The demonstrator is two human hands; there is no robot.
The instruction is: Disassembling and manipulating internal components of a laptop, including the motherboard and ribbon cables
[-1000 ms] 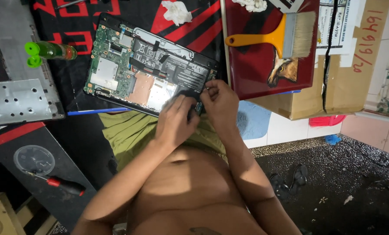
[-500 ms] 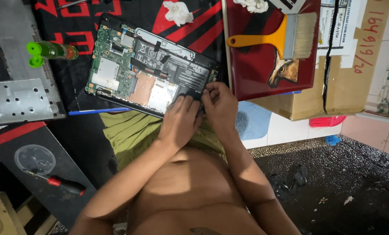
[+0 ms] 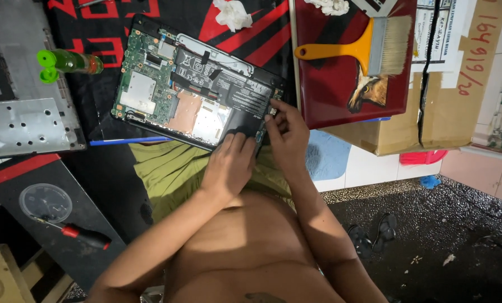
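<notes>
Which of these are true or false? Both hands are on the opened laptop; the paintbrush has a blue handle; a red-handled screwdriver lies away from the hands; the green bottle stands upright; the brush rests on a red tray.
1. Both hands are on the opened laptop. True: the left hand and the right hand rest at its near right corner.
2. The paintbrush has a blue handle. False: the handle is orange-yellow.
3. A red-handled screwdriver lies away from the hands. True: it sits on a dark board far to the left.
4. The green bottle stands upright. False: it lies on its side.
5. The brush rests on a red tray. True.
</notes>
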